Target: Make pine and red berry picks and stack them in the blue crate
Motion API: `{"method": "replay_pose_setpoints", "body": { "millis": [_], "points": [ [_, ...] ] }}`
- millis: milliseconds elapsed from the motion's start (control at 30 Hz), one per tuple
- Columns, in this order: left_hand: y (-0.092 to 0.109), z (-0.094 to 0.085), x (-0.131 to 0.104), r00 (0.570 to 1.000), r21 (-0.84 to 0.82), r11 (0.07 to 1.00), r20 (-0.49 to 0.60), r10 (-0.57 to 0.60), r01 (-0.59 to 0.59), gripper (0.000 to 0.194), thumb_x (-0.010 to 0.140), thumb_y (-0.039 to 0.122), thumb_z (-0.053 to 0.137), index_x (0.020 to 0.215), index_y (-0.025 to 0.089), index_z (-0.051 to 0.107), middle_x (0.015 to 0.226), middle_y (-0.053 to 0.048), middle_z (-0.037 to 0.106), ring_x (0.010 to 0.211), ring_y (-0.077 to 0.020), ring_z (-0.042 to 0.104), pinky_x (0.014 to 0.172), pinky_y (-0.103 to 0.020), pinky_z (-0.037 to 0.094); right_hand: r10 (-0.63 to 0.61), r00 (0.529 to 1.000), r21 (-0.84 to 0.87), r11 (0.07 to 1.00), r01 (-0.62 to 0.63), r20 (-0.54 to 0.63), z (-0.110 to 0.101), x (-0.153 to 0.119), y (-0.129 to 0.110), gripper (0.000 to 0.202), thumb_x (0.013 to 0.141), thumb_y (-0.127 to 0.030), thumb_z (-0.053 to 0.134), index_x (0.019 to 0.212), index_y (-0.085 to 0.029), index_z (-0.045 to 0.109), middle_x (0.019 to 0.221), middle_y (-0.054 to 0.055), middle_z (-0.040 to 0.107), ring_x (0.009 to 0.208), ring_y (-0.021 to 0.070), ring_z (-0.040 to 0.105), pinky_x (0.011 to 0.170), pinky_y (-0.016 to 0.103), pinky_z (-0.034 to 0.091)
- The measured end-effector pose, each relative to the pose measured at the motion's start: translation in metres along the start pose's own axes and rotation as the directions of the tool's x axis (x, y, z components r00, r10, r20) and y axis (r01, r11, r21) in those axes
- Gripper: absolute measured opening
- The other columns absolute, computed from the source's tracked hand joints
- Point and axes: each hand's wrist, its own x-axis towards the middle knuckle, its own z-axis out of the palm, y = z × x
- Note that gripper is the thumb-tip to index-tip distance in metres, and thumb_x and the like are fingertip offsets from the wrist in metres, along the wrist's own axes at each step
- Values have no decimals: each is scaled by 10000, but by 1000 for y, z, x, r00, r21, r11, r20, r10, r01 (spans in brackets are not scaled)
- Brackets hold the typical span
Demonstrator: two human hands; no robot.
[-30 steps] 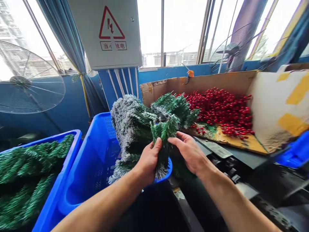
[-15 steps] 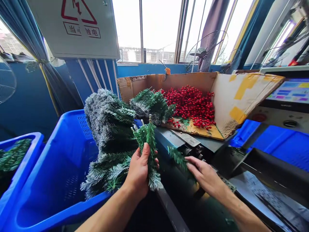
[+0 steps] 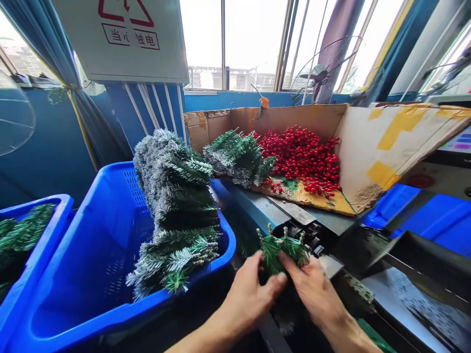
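Several green artificial pine sprigs (image 3: 274, 252) stand bunched together, stem ends up, between my two hands. My left hand (image 3: 253, 289) is closed round the bunch from the left, its thumb across the front. From the right, my right hand (image 3: 312, 284) grips the same bunch, fingers closed on the sprigs. The lower part of the sprigs is hidden by my hands. To the left, a tall stack of frosted pine sprigs (image 3: 172, 196) lies on the rim of a blue basket (image 3: 91, 235). A smaller pile of frosted sprigs (image 3: 237, 159) rests beyond my hands.
A cardboard box (image 3: 368, 147) with red berry sprays (image 3: 301, 157) stands at the back. Just past my hands are a metal machine part (image 3: 303, 233) and a bench edge. Another blue basket (image 3: 62, 206) with green sprigs is far left; a black tray (image 3: 423, 260) lies right.
My left hand has moved right and down with its sprigs. My right hand has brought its sprig alongside them, and both hands now hold one bunch. The view has shifted slightly right.
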Motion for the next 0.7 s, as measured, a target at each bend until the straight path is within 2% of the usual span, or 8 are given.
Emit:
{"method": "replay_pose_setpoints", "body": {
  "millis": [100, 167, 267, 367, 467, 567, 633, 700],
  "points": [
    [3, -9, 5, 995, -166, 986, -82, -48, 34, 517, 798, 462, 650, 1231, 181, 610, 1267, -106, 616, 1177, -264, 543, 1018, -325, 392, -19, 961, -44, 998, 32, 275, -4, 1, -9, 354, 877, -444, 615, 1149, -219, 640, 1055, 26, 660, 1006, 250, 571, 933, 345, 448],
    [3, -11, 8, 998, -222, 974, -24, -51, 45, 470, 816, 475, 626, 1162, 159, 660, 1150, -103, 680, 1098, -261, 589, 987, -331, 414, -11, 899, -57, 998, 40, 438, -2, 3, -16, 318, 898, -420, 588, 1137, -217, 644, 1022, 20, 657, 969, 246, 572, 866, 329, 479],
    [2, -11, 10, 1000, -261, 965, -4, -17, 16, 421, 828, 473, 616, 1101, 165, 702, 1087, -85, 712, 1079, -259, 601, 977, -326, 418, 11, 809, -86, 995, 48, 588, 2, 7, -21, 278, 924, -400, 545, 1103, -219, 655, 991, 9, 650, 926, 228, 568, 812, 296, 493],
    [0, -8, 7, 997, -292, 956, -73, -13, -9, 404, 825, 475, 620, 1070, 170, 720, 1158, -95, 691, 1145, -272, 576, 1016, -344, 397, 42, 763, -178, 979, 97, 646, 4, 14, -18, 251, 912, -389, 554, 1035, -212, 683, 938, 8, 654, 856, 215, 572, 790, 281, 500],
    [1, -5, 2, 991, -285, 957, -135, 5, -43, 425, 829, 507, 594, 1070, 181, 721, 1188, -113, 677, 1214, -287, 537, 1071, -391, 351, 39, 753, -236, 959, 156, 657, 4, 20, -10, 255, 876, -402, 585, 976, -202, 708, 888, 31, 661, 837, 234, 590, 817, 305, 512],
    [11, -2, -5, 991, -118, 988, -105, 88, -101, 393, 871, 506, 523, 1055, 227, 729, 1143, -100, 699, 1303, -273, 454, 1148, -410, 208, 3, 737, -232, 950, 209, 676, 0, 21, -1, 274, 843, -415, 606, 991, -212, 718, 909, 65, 665, 852, 255, 609, 856, 339, 517],
    [26, -3, -8, 990, -9, 993, -79, 115, -116, 377, 893, 496, 484, 965, 238, 750, 1012, -97, 737, 1216, -275, 535, 1118, -406, 260, -12, 722, -217, 950, 224, 692, -1, 22, 2, 251, 827, -391, 634, 1002, -234, 722, 902, 69, 667, 839, 250, 616, 846, 329, 524],
    [49, -12, -9, 988, 20, 993, -98, 116, -115, 389, 897, 495, 471, 861, 216, 740, 869, -90, 735, 1004, -258, 640, 973, -370, 424, -29, 740, -178, 963, 200, 672, 2, 27, 2, 213, 783, -363, 699, 952, -239, 738, 838, 53, 671, 787, 243, 623, 772, 314, 545]
  ]
}}
